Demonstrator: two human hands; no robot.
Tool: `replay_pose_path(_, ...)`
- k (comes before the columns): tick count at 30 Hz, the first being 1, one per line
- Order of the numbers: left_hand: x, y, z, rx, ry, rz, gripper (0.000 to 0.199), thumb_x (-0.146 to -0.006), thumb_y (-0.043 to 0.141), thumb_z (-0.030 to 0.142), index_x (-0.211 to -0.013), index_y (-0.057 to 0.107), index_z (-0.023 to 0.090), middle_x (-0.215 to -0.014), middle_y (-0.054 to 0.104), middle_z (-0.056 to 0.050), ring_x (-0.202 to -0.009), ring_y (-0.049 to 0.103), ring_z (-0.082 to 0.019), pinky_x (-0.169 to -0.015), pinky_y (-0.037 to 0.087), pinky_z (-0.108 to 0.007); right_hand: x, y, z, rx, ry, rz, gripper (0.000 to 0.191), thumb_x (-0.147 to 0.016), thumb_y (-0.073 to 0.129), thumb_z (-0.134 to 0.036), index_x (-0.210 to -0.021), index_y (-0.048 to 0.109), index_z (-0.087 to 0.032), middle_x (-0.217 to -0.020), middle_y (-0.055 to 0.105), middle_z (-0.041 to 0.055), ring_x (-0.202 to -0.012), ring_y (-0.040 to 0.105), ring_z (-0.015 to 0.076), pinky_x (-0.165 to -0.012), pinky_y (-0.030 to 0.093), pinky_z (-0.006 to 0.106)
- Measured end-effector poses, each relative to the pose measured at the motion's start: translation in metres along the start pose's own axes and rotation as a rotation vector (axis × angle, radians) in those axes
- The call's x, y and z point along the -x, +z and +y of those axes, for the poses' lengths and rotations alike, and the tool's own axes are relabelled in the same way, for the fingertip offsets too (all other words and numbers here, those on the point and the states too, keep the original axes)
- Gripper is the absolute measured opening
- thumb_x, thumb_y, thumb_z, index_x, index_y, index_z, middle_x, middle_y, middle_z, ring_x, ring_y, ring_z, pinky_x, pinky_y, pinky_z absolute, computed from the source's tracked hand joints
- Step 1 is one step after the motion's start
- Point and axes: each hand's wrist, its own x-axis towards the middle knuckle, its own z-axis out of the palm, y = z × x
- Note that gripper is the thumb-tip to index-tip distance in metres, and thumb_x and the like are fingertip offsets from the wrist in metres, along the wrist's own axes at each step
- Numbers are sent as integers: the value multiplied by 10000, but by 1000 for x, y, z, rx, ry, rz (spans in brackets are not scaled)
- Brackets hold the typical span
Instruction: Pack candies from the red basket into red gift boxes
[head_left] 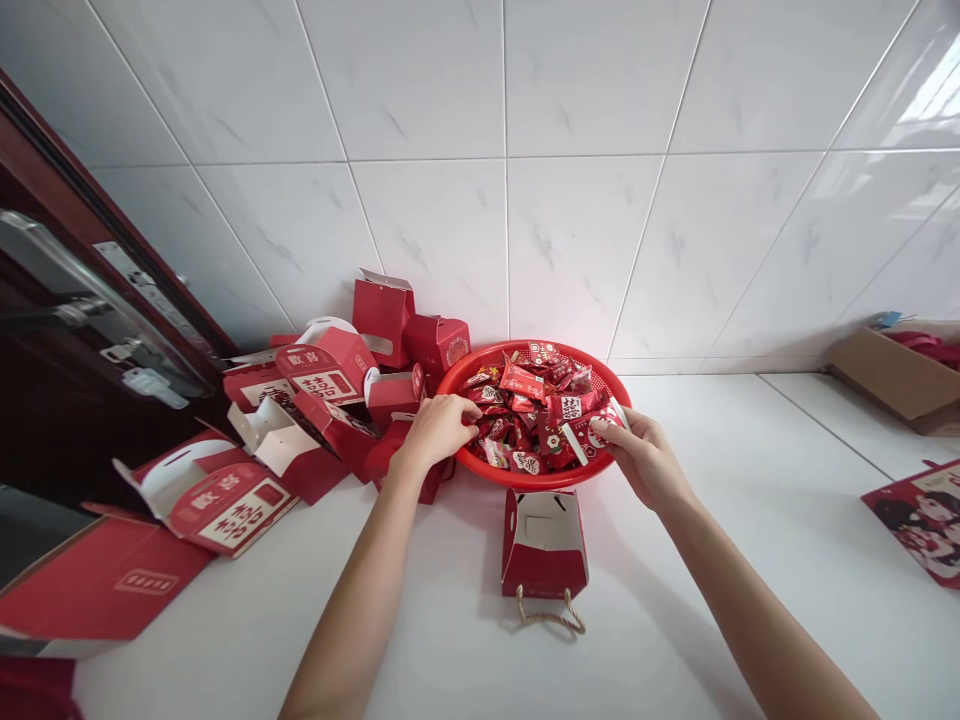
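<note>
A red plastic basket (540, 478) full of wrapped candies (523, 382) stands against the tiled wall. My right hand (651, 462) is at the basket's right rim, its thumb and fingers closed on a red-and-white candy packet (589, 432). Over the left rim, my left hand (441, 432) dips its bent fingertips among the candies. Those fingers are drawn together, and whatever is between them is hidden. Just in front of the basket sits an open red gift box (544, 570) with a white inside and a twisted rope handle lying toward me.
Several red gift boxes (322, 372), some with open tops, are heaped at the left beside a dark door with a metal handle (82, 290). A cardboard box (896, 372) stands at the far right, near a printed red box (919, 520) on the white counter (757, 480).
</note>
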Motion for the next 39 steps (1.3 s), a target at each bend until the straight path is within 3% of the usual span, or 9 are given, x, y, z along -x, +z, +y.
replay_pose_path(6, -3, 10, 19, -245, -39, -87, 422, -667, 656, 88, -1007, 836, 262, -937, 816, -133, -1071, 697, -386, -952, 443, -471, 1, 1, 0, 1, -3, 1, 330, -705, 910, -454, -840, 754, -196, -895, 811, 79, -834, 756, 295, -784, 605, 415)
replay_pose_path(12, -6, 8, 30, -211, -64, -159, 129, -720, 663, 103, -673, 735, 199, -713, 754, -94, -873, 706, -332, -940, 404, -485, 2, 2, 0, 12, -18, -18, 338, -727, 898, -448, -886, 759, -184, -921, 813, 80, -845, 758, 279, -799, 596, 393)
replay_pose_path(14, -5, 4, 30, -183, -58, -169, 170, -807, 649, 183, -644, 695, 198, -705, 742, -65, -824, 692, -286, -923, 413, -453, 2, 2, 0, 21, -22, -24, 332, -737, 893, -445, -895, 764, -183, -921, 813, 79, -846, 758, 273, -811, 594, 388)
replay_pose_path(16, -3, -3, 28, -52, -35, -156, 236, -877, 615, 290, -674, 692, 199, -708, 732, -42, -777, 673, -247, -863, 446, -397, 2, 1, 1, 31, -23, -27, 323, -748, 886, -444, -896, 765, -183, -913, 812, 76, -841, 757, 268, -812, 592, 383)
replay_pose_path(19, -1, -11, 23, 315, 29, -120, 301, -879, 609, 429, -742, 716, 183, -782, 750, -43, -810, 678, -243, -797, 495, -345, 2, 1, 1, 33, -19, -30, 323, -747, 886, -441, -898, 763, -183, -910, 810, 75, -843, 754, 268, -808, 591, 381)
replay_pose_path(22, 1, -15, 22, 561, 59, -88, 340, -823, 669, 487, -843, 763, 161, -942, 790, -72, -960, 703, -279, -894, 524, -364, 2, 0, 1, 32, -11, -23, 339, -734, 892, -444, -898, 758, -179, -911, 808, 79, -836, 752, 268, -811, 591, 389)
replay_pose_path(25, 0, -14, 25, 671, 59, -54, 384, -777, 738, 496, -939, 779, 150, -1054, 792, -99, -1028, 708, -295, -953, 531, -397, 2, 1, 1, 46, -10, -15, 355, -727, 892, -456, -901, 757, -177, -902, 806, 81, -811, 747, 264, -811, 591, 399)
replay_pose_path(33, 7, -11, 40, 907, 41, -2, 510, -776, 814, 434, -1190, 678, 169, -965, 766, -62, -946, 725, -227, -927, 571, -379, 2, 1, 0, 55, -16, -13, 354, -729, 894, -462, -882, 751, -177, -873, 796, 68, -786, 733, 240, -788, 585, 366)
replay_pose_path(39, 19, -1, 66, 1081, 114, 61, 504, -758, 836, 370, -1203, 698, 177, -1107, 780, -89, -1047, 728, -254, -929, 596, -375, 6, 5, -1, 77, -5, -64, 367, -770, 873, -479, -945, 744, -183, -920, 794, 66, -849, 741, 245, -807, 584, 355)
